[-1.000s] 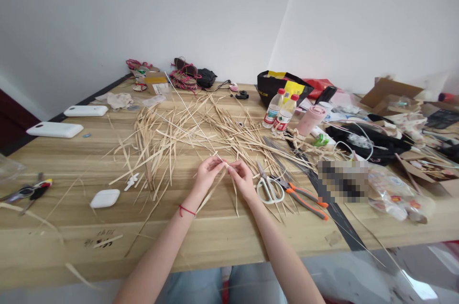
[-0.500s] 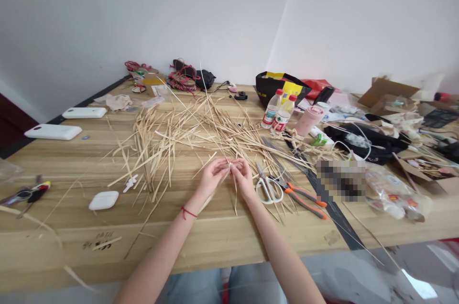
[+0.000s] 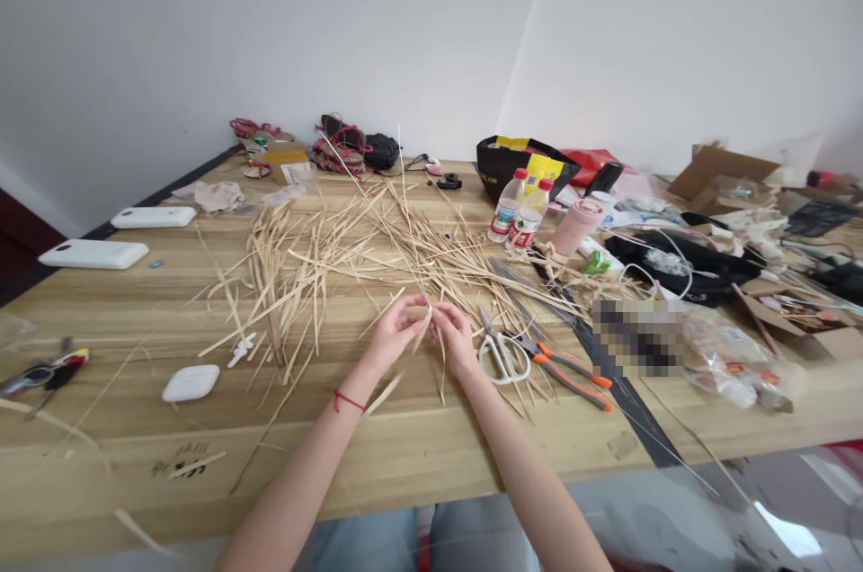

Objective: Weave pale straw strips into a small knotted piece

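My left hand (image 3: 393,334) and my right hand (image 3: 456,336) meet above the near middle of the table, fingers pinched on a pale straw strip (image 3: 426,320). Two long thin stalks (image 3: 413,241) rise from between the fingertips and spread into a V toward the wall. Strip ends hang below both hands. The exact join is too small to make out. Behind the hands lies a loose spread of dry straw strips (image 3: 316,262). Just right of my right hand are white-handled scissors (image 3: 504,358) and orange-and-grey pliers (image 3: 573,374).
Two water bottles (image 3: 526,217), a pink cup (image 3: 578,227) and a black bag (image 3: 495,167) stand at the back right. A white earbud case (image 3: 191,383) and two white power banks (image 3: 94,254) are on the left. An open cardboard box (image 3: 802,320) sits far right.
The upper ends of the two stalks have swung to the right. My left fingers have shifted slightly around the strip, while my right hand stays nearly in place.
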The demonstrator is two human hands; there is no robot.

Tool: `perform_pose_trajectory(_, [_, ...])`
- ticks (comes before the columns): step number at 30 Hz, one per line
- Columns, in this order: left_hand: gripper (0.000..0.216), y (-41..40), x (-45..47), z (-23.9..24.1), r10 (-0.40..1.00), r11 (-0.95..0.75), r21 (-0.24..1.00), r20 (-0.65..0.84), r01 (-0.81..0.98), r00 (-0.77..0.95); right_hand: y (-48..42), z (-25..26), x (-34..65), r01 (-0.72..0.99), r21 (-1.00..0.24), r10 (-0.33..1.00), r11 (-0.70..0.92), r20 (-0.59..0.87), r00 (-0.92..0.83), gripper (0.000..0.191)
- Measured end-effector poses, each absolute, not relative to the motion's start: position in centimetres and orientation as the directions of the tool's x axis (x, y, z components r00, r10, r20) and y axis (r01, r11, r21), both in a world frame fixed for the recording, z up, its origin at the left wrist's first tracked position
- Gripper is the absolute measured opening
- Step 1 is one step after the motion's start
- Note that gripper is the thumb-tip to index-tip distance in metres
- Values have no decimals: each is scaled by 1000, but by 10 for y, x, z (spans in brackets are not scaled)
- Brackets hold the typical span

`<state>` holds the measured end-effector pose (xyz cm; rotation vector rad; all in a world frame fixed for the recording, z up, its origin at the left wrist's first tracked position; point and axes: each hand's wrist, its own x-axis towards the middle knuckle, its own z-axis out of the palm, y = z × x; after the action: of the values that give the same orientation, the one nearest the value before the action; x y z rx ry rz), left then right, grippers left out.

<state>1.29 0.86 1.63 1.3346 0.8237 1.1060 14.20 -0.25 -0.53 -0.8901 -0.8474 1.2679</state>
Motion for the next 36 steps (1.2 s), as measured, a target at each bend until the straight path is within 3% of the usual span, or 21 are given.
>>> perform_pose_trajectory(10, [42, 12, 11, 5, 946, -83, 980, 134, -181, 295, -4, 1, 146, -549, -829, 994, -104, -70, -82, 27])
perform_pose_trajectory(23, [31, 11, 17, 6, 966, -112, 982, 144, -154, 215, -6, 2, 147, -503, -863, 999, -40, -20, -44, 25])
perform_pose_trajectory(36, [28, 15, 13, 0, 995, -50, 986, 63, -160, 81, -9, -2, 142, -446, -889, 987, 102, 147, -68, 24])
